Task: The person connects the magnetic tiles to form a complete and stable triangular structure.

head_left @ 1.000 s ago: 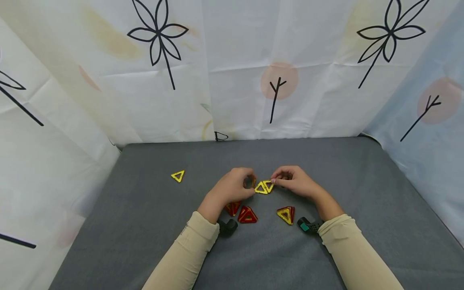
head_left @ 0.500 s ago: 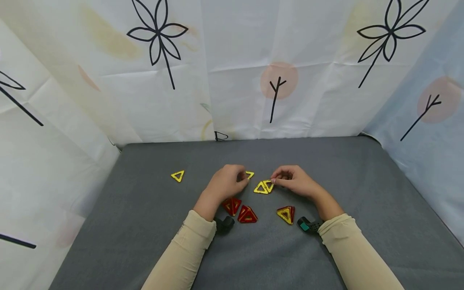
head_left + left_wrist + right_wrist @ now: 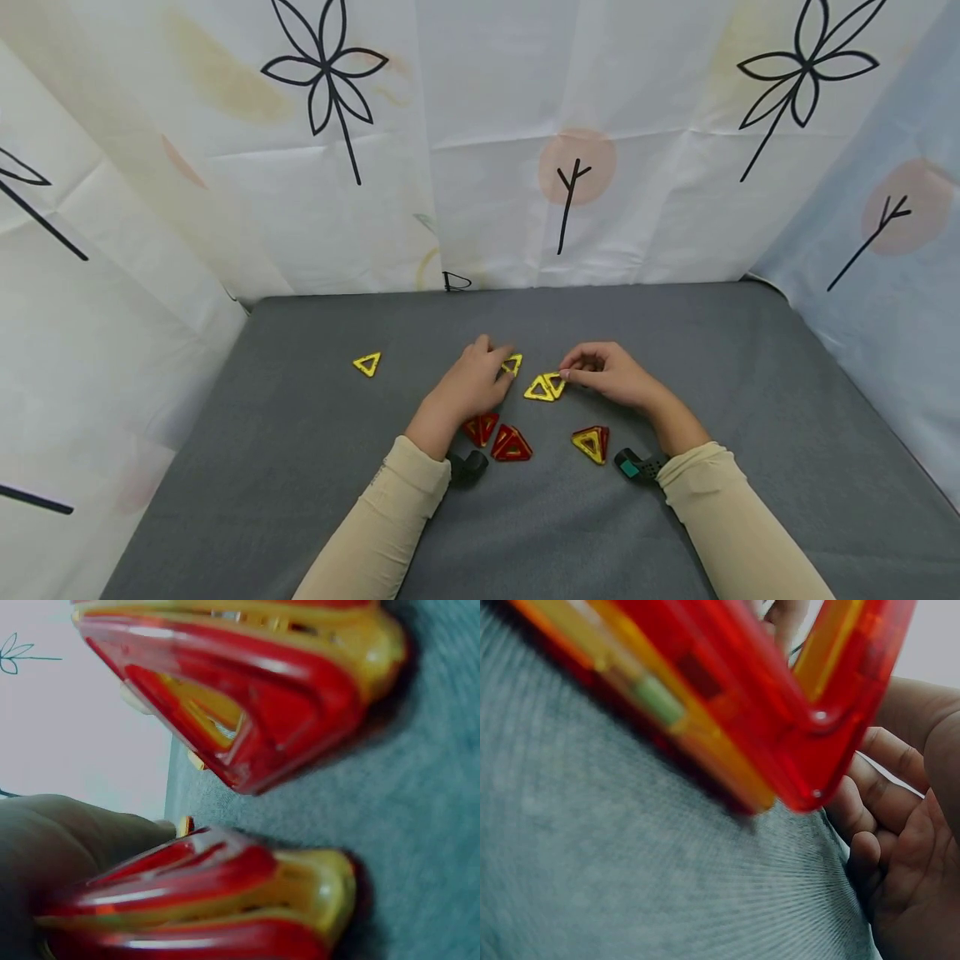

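My left hand (image 3: 471, 379) is at a single yellow triangular magnetic tile (image 3: 517, 364), its thumb and index finger on either side of the tile. To the right, two yellow triangular tiles (image 3: 541, 387) lie edge to edge. My right hand (image 3: 611, 375) pinches the right one of this pair at its outer edge. Beneath the left wrist are red triangular pieces (image 3: 512, 444), which loom large with yellow parts in the left wrist view (image 3: 247, 682). A red and yellow triangular piece (image 3: 591, 444) sits near the right wrist and fills the upper right wrist view.
Another yellow triangular tile (image 3: 367, 364) lies alone on the left of the grey cloth surface (image 3: 300, 458). White printed curtains (image 3: 487, 208) hang behind and along the sides. Dark wrist cameras (image 3: 636, 467) sit low, close to the red pieces.
The left hand has moved left and away from the pair with the single yellow tile, which now lies flatter; its fingers have spread over the tile. The right hand has stayed put.
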Tool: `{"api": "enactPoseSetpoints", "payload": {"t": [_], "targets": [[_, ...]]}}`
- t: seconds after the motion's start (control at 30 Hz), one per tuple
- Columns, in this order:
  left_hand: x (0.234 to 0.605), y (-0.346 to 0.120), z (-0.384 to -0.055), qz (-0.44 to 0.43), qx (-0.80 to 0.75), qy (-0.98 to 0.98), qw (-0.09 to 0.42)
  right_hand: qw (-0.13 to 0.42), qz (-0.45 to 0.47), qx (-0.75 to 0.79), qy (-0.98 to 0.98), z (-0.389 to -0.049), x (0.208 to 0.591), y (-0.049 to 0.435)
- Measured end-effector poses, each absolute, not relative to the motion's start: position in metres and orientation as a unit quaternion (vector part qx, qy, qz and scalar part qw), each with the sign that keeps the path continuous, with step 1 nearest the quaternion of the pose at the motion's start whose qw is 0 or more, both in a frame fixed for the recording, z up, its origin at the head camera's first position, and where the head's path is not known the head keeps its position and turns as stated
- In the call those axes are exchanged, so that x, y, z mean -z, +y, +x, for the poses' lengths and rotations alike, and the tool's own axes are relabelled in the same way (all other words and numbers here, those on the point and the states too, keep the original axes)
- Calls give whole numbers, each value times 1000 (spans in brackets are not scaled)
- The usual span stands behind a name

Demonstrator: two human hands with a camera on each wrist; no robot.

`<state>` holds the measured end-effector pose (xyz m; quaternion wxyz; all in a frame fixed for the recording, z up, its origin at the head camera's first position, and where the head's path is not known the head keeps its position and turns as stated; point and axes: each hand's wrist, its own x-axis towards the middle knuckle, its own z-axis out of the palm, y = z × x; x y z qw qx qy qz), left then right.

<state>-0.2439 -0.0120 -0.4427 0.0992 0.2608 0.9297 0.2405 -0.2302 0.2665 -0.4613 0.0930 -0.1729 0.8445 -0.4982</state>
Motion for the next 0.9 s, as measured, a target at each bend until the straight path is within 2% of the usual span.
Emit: {"api": "enactPoseSetpoints", "payload": {"t": [0.27,0.53,0.9], "targets": [[441,-13,-243,257,-244,930,98,97,-171,501,843,-229,460,265],[436,-10,-246,283,-286,907,122,98,-171,498,845,-229,458,263],[436,-7,-244,317,-304,892,107,96,-175,499,843,-229,458,261]]}}
